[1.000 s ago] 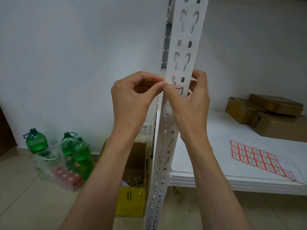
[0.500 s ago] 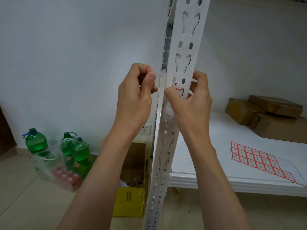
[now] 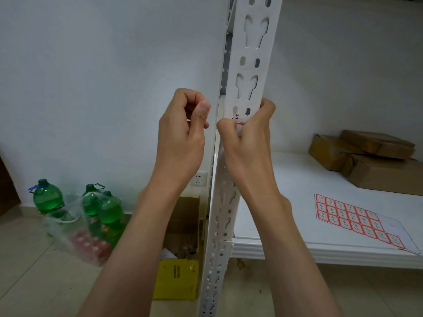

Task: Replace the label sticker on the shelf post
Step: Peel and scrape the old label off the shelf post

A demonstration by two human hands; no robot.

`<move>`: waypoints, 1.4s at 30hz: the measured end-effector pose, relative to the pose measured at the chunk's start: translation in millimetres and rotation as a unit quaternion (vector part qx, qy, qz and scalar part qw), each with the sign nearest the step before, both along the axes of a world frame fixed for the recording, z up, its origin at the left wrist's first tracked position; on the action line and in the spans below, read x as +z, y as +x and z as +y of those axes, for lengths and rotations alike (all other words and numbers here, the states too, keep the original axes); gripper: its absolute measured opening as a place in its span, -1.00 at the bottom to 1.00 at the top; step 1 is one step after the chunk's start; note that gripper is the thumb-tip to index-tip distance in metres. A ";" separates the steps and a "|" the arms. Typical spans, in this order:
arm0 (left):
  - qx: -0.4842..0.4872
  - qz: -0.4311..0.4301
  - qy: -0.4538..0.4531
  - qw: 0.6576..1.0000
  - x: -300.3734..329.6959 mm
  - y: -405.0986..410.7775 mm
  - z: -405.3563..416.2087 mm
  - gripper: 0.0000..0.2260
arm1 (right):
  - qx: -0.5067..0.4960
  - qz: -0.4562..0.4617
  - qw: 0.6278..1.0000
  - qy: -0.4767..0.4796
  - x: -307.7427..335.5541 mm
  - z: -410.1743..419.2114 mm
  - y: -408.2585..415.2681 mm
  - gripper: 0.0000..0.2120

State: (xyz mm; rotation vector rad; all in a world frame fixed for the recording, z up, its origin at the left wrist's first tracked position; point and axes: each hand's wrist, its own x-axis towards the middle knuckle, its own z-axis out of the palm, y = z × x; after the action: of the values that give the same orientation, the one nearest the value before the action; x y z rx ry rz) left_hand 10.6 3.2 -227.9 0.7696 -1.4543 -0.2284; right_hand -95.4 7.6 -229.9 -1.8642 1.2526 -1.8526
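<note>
The white slotted shelf post (image 3: 248, 53) runs top to bottom through the middle of the head view. A small white label sticker (image 3: 240, 126) with a red border sits on its front face, with a black mark just above it. My right hand (image 3: 246, 143) grips the post, fingers curled round its right edge and thumb tip on the label's left edge. My left hand (image 3: 182, 131) hovers just left of the post, apart from it, fingers curled with the thumb pressed on the forefinger. Whether it holds a scrap I cannot tell. A sheet of red-bordered stickers (image 3: 357, 216) lies on the shelf.
The white shelf board (image 3: 297, 179) carries brown cardboard parcels (image 3: 370, 156) at the back right. On the floor left of the post stand green bottles (image 3: 47, 199), some in a clear plastic bag (image 3: 75, 234), an open cardboard box (image 3: 185, 216) and a yellow box (image 3: 176, 280). A wall socket (image 3: 198, 178) sits behind.
My left hand has let go of the label and drawn back to the left of the post, curled. My right hand has stayed on the post at the label.
</note>
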 end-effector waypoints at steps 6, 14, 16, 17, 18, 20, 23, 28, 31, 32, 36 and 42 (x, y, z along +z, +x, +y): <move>0.003 0.007 0.008 1.000 -0.9 0.2 -1.8 -0.92 | 0.045 -0.019 0.999 0.001 -1.9 2.2 -6.0 -0.59; 0.004 0.021 0.012 1.000 -0.5 0.2 -0.6 -0.92 | -0.020 -0.011 0.999 -0.027 -8.3 2.4 -5.2 -0.51; 0.003 0.025 0.012 1.000 -0.2 0.6 -0.1 -0.92 | -0.046 -0.006 0.998 -0.044 -8.9 1.9 -4.5 -0.54; 0.003 0.024 0.012 1.000 0.0 0.7 0.3 -0.93 | -0.057 -0.004 0.997 -0.051 -9.3 1.5 -4.5 -0.56; 0.004 0.023 0.012 1.000 0.0 0.4 0.6 -0.92 | -0.065 -0.003 0.996 -0.057 -9.6 1.2 -4.5 -0.57; 0.004 0.022 0.011 1.000 0.1 -0.7 1.5 -0.93 | -0.075 0.001 0.995 -0.064 -10.3 0.5 -4.8 -0.60; 0.001 0.022 0.010 1.000 -0.4 -3.6 2.7 -0.94 | -0.075 0.004 0.995 -0.072 -11.3 0.8 -4.7 -0.61; -0.010 0.015 0.004 1.000 -1.2 -10.1 4.2 -0.94 | -0.072 0.010 0.995 -0.072 -12.8 1.9 -2.8 -0.63; -0.017 0.009 0.001 1.000 -1.7 -13.2 4.8 -0.94 | -0.079 0.020 0.994 -0.069 -13.3 1.1 -1.9 -0.64; -0.018 0.008 -0.002 1.000 -1.8 -13.5 4.9 -0.94 | -0.080 0.022 0.994 -0.070 -13.3 0.6 -1.6 -0.64; -0.010 0.013 -0.015 1.000 -0.9 -11.4 5.2 -0.95 | -0.082 0.027 0.994 -0.069 -11.9 0.6 -1.0 -0.66; 0.007 0.025 -0.019 0.999 0.0 -6.8 3.7 -0.96 | -0.060 -0.006 0.997 -0.053 -8.8 2.3 -1.9 -0.80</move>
State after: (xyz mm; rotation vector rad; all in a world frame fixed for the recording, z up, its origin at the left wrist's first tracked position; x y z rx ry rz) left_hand 3.8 6.9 -228.0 0.7374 -1.4028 -0.2078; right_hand -97.3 9.9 -238.6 -1.8654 1.3136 -2.0262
